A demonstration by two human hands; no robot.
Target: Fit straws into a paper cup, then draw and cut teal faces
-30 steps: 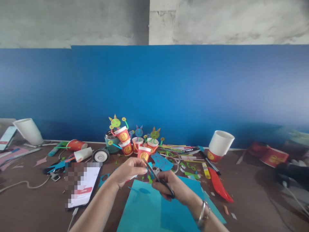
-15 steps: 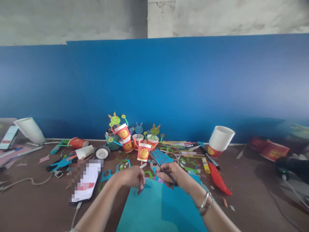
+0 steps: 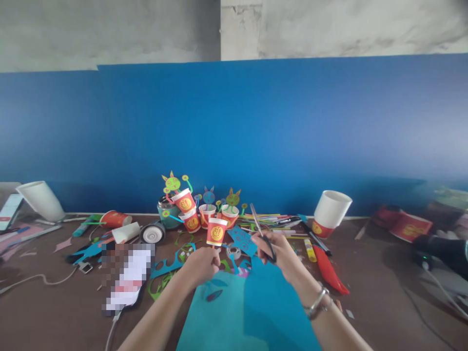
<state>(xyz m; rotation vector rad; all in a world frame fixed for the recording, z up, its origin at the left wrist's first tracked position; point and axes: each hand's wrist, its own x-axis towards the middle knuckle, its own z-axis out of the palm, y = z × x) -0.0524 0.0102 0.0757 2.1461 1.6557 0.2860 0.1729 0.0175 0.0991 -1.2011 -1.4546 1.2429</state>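
Note:
My right hand (image 3: pixel 272 251) is closed round the handles of black-handled scissors (image 3: pixel 257 218), blades pointing up and away. My left hand (image 3: pixel 202 265) has curled fingers above the top edge of a blue paper sheet (image 3: pixel 215 321); whatever is in its fingers, if anything, is hidden. Below it, a small dark leaf-shaped piece (image 3: pixel 214 295) shows against the sheet. Just beyond my left hand stands a red and white paper cup (image 3: pixel 216 231). Behind it are several decorated cups with paper animal heads, including one with a green head (image 3: pixel 171 183).
Paper scraps (image 3: pixel 166 265) and colored sticks (image 3: pixel 281 219) litter the table. At left are a phone (image 3: pixel 129 278) with a cable and a lid (image 3: pixel 152 234). At right are stacked cups (image 3: pixel 332 209), a yellow glue stick (image 3: pixel 310 250) and a red pouch (image 3: pixel 331 270). A blue partition (image 3: pixel 234 131) stands behind.
My right hand has raised the scissors, swinging their blades upward. My left hand has lifted slightly from the blue sheet, and the small dark piece below it now shows apart from the fingers.

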